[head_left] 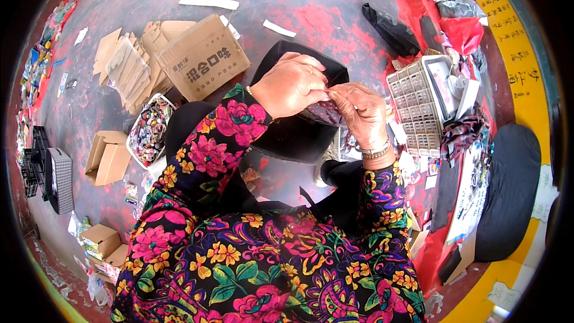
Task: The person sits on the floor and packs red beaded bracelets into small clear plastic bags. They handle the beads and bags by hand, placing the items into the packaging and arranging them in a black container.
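Over a black open-topped bin (pixel 293 143) in front of my knees, my two hands meet with their fingertips close together. My left hand (pixel 291 84) is closed in a pinch, its back turned up and hiding most of what the fingers hold. My right hand (pixel 362 112) also pinches, thumb and forefinger touching near the left fingertips. Whatever is between them is too small or too covered to name. Just beneath the fingers lies a dark reddish, shiny bundle (pixel 323 112), perhaps in clear plastic, partly hidden by both hands.
A flattened cardboard box (pixel 206 60) lies ahead on the left. Nearer stand a white basket of small mixed pieces (pixel 152 128) and an open carton (pixel 109 158). To the right are a pale slatted crate (pixel 415 110), a white tray (pixel 439 84) and a black stool seat (pixel 508 194).
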Tool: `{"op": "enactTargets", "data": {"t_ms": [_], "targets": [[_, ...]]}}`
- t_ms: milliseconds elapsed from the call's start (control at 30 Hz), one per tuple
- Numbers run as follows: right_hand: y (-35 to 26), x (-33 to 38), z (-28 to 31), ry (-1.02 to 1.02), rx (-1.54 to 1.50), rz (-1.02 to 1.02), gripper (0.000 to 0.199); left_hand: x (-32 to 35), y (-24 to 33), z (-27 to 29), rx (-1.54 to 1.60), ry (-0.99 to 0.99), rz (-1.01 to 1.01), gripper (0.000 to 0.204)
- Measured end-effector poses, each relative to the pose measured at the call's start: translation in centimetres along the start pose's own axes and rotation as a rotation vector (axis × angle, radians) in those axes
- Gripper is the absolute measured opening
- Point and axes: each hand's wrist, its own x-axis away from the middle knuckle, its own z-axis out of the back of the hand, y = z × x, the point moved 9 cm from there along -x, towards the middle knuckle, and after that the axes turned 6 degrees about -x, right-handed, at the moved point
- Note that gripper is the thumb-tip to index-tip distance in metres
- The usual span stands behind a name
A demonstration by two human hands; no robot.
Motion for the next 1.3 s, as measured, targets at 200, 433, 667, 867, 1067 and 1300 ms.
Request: {"op": "enactTargets", "data": {"t_ms": [200,433,667,867,1067,1300], "targets": [[-0.2,0.0,0.1,0.031,-0.144,-0.017,0.002,-0.1,-0.8,1.3,0.185,-0.011,-0.013,0.013],[0.1,0.2,2.2,0.128,-0.245,-0.08,0.001,0.4,-2.1,3.1,0.249,0.028,0.068,0.009],[0.0,0.5,3.4,0.217,-0.291,-0.08,0.008,0.8,-3.7,2.9,0.445,-0.023,0.253,0.01],[0.7,1.1,4.9,0.396,-0.514,-0.104,0.018,1.0,-4.8,3.3,0.762,0.079,0.417,0.017],[4.9,1.5,5.2,0.564,-0.911,-0.221,0.019,1.1,-4.4,-0.8,1.235,0.096,0.482,0.04],[7.5,2.4,4.3,0.699,-1.068,-0.43,0.014,1.4,-0.8,-6.1,1.58,-0.248,0.592,0.029]]}}
